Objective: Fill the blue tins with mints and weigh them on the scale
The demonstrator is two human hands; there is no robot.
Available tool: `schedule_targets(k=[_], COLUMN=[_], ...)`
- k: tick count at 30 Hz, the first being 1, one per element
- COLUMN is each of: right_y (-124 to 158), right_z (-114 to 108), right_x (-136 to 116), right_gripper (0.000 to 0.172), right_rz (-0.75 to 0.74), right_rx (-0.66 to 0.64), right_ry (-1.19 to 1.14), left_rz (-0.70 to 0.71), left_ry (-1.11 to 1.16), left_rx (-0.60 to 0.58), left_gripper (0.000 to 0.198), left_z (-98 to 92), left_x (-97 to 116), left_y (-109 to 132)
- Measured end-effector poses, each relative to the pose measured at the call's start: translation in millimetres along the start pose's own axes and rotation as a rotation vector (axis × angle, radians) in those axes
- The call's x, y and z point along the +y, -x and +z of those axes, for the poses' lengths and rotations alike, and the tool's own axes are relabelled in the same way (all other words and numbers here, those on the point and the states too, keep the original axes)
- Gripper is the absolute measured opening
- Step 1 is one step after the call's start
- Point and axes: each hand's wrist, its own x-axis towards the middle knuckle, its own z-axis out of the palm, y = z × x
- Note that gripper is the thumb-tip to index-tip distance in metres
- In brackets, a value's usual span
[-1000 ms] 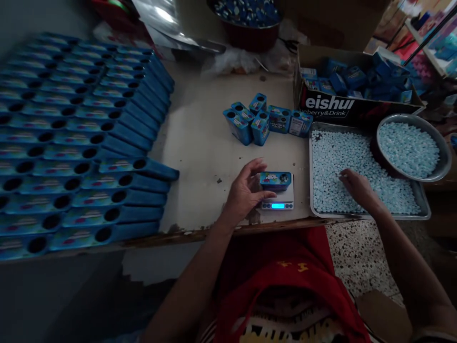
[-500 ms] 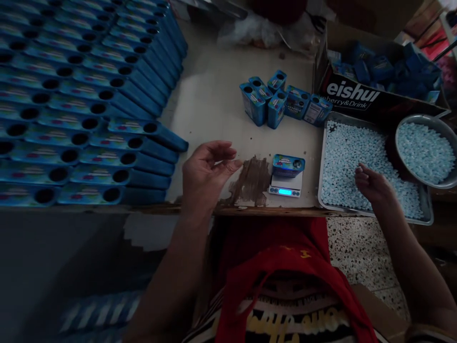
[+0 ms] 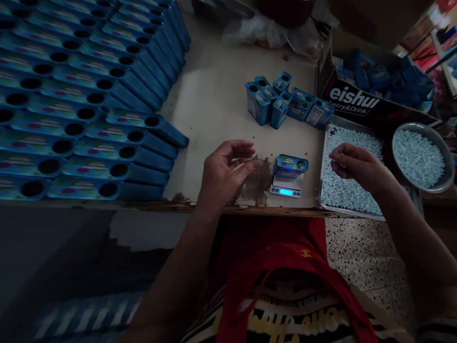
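A blue tin point(image 3: 292, 164) with a round hole in its top stands on a small digital scale point(image 3: 285, 191), whose display is lit blue. To its left, my left hand point(image 3: 228, 171) hovers above the table, fingers curved and apart, holding nothing. My right hand point(image 3: 360, 166) is over the left part of a metal tray point(image 3: 322, 190) of small pale blue candies point(image 3: 348, 193). Its thumb and fingers are pinched together, with a few pale candies seemingly at the tips, partly hidden.
Rows of blue tins point(image 3: 117, 131) fill the left side. Several more tins point(image 3: 259, 102) stand behind the scale. At the right are a metal bowl point(image 3: 450, 164) of candies and a black cardboard box point(image 3: 357, 97) holding blue pieces. Plastic bags point(image 3: 257, 31) lie at the back.
My right hand has moved left across the tray, closer to the scale. My left hand has shifted right toward the tin, still open. The view has shifted slightly.
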Motion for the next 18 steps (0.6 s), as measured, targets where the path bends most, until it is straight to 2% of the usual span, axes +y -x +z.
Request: schedule_targets(k=[3, 7, 13, 18], right_y=[-12, -19, -17, -14], right_z=[21, 33, 28, 15], right_x=[-20, -27, -20, -13], right_gripper=[0.033, 0.033, 0.037, 0.033], right_rz=[0.012, 0.070, 0.072, 0.070], right_rx=[-0.139, -0.162, -0.129, -0.084], right_ry=[0.012, -0.088, -0.116, -0.102], left_rz=[0.001, 0.004, 0.033, 0.063], left_ry=[0.013, 0.016, -0.013, -0.082], left_rx=[-0.004, -0.014, -0.110, -0.177], left_gripper=[0.049, 0.054, 0.064, 0.073], left_z=[-1.5, -1.8, 12.6, 24.3], left_x=[2, -2, -17, -18], left_y=[3, 3, 0, -2])
